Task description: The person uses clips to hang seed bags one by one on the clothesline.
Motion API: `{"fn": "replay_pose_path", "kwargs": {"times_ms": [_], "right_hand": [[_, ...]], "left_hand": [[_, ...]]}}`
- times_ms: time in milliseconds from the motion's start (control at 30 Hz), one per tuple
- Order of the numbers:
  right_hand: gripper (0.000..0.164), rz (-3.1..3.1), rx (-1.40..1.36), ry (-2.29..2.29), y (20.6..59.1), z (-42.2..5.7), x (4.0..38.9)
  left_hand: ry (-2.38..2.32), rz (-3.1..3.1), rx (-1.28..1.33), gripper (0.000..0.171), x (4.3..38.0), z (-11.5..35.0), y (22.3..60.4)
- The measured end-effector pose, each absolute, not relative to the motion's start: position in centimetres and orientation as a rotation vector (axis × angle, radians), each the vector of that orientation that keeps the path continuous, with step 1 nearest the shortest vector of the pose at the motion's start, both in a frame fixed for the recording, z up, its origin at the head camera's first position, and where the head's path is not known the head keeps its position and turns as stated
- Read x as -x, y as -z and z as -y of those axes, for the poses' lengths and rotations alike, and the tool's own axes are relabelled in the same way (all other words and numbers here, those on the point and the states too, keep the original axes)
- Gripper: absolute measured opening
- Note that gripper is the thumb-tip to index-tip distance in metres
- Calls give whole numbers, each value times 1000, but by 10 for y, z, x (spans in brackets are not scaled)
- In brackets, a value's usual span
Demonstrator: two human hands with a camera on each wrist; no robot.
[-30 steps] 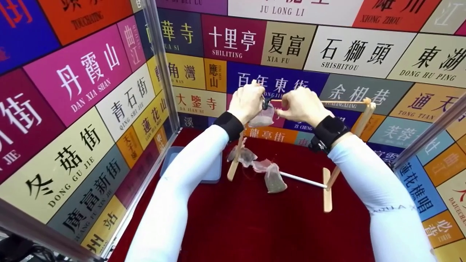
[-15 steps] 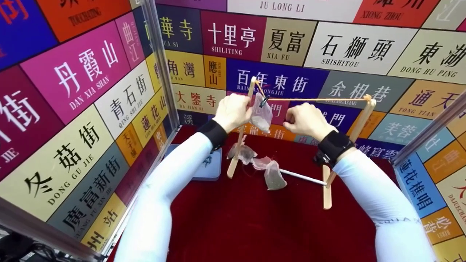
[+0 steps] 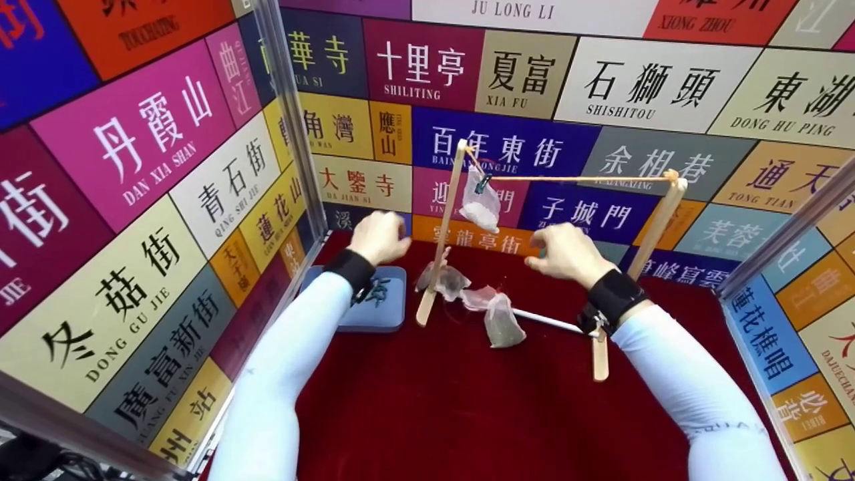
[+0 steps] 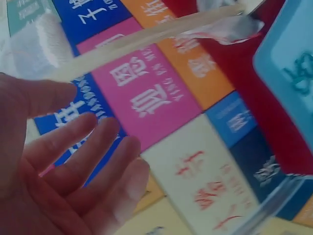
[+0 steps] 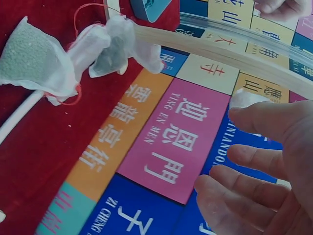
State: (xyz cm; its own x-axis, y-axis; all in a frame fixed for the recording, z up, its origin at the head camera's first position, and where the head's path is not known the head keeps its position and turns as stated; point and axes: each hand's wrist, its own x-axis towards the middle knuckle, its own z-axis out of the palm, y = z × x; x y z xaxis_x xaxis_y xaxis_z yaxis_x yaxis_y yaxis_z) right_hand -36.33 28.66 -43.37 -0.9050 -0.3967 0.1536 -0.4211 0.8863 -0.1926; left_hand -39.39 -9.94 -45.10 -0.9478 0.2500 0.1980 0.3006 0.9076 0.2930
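A white mesh sachet (image 3: 481, 204) hangs near the left end of an orange string (image 3: 574, 178), pinned by a dark green clip (image 3: 482, 184). My left hand (image 3: 381, 237) is over a blue tray (image 3: 397, 314), its fingers spread loosely around nothing in the left wrist view. To the right of the sachet is my right hand (image 3: 566, 252), below the string, with relaxed, parted fingers (image 5: 239, 188) in the right wrist view. More drawstring sachets lie on the red cloth: one filled with greenish grains (image 5: 32, 58), others (image 5: 115, 49) bunched beside it.
The string is tied between two wooden uprights, a left post (image 3: 449, 214) and a right post (image 3: 658, 224), with flat feet. A white rod (image 3: 548, 321) runs low between them. Several dark green clips (image 3: 376, 294) lie in the tray. Sign-covered panels (image 3: 638, 77) enclose the back and sides.
Both hands have come off the string and sachet, leaving the sachet hanging from the clip. The left hand has moved left and down toward the tray; the right hand has lowered slightly.
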Motion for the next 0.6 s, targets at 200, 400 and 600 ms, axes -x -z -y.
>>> {"fn": "replay_pose_path", "kwargs": {"times_ms": [200,400,600], "right_hand": [[50,2990,-599,-353,449,-293,358],[51,3015,-590,-367,471,-300,351],[53,3063,-559,-401,490,-305,342]], "left_hand": [[531,3040,349,28,402,122,489],[567,3090,249,26,405,147,522],[565,3089,81,29,398,178,558]]}}
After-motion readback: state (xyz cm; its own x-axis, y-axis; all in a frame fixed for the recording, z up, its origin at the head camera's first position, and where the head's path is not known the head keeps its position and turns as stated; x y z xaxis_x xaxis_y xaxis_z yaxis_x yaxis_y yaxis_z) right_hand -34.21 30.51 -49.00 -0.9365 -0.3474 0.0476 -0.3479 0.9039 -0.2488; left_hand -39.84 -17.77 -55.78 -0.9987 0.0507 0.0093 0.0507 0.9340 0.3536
